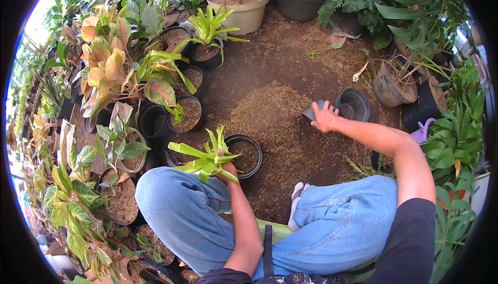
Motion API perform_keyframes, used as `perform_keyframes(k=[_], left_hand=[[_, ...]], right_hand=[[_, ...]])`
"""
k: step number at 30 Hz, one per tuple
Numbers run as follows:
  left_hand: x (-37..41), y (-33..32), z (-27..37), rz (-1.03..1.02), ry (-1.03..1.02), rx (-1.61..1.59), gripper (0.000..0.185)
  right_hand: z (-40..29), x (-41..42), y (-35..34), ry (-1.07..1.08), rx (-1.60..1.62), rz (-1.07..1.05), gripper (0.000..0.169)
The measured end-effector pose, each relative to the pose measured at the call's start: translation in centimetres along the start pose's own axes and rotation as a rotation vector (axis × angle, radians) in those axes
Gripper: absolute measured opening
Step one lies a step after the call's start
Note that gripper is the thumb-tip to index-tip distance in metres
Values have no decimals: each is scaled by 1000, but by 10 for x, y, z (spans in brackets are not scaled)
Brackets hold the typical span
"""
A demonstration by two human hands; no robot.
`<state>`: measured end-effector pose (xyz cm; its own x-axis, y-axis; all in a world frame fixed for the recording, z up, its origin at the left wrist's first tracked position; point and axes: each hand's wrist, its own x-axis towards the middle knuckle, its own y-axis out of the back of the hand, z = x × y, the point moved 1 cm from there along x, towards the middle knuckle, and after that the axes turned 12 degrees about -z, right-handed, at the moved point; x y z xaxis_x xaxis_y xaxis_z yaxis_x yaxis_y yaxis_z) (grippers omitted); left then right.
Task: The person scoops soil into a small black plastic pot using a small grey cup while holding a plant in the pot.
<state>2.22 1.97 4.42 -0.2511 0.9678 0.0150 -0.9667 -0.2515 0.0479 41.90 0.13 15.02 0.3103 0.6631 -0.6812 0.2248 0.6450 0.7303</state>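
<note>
My left hand point(228, 170) grips a bright green bromeliad point(206, 157) low among its leaves, which hide some of the fingers. Right beside it stands a round black plastic pot point(255, 149) holding brown potting mix. Out to the right, my right hand point(326, 118) has its fingers spread at the edge of a mound of loose brown potting mix point(268, 116). A dark grey, flat scoop-like piece point(311, 112) shows behind and beside those fingers; whether they hold it is unclear. Just beyond that hand is a black plastic pot point(353, 103) with little visible inside.
Potted bromeliads point(210, 31) and pink-green aglaonemas point(113, 66) crowd the left side. A large cream pot point(243, 7) and a large black pot point(299, 2) stand at the back. A tilted, soil-caked pot point(393, 85) and a purple handled item point(424, 130) are at right.
</note>
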Motion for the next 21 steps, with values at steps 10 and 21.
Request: perform_keyframes(k=[10,21], left_hand=[[0,2,10,10,-4,55,43],[0,0,4,9,-9,10,40]], right_hand=[[14,9,-12,-47,416,-239,108],[34,-12,56,10,973,-214,80]])
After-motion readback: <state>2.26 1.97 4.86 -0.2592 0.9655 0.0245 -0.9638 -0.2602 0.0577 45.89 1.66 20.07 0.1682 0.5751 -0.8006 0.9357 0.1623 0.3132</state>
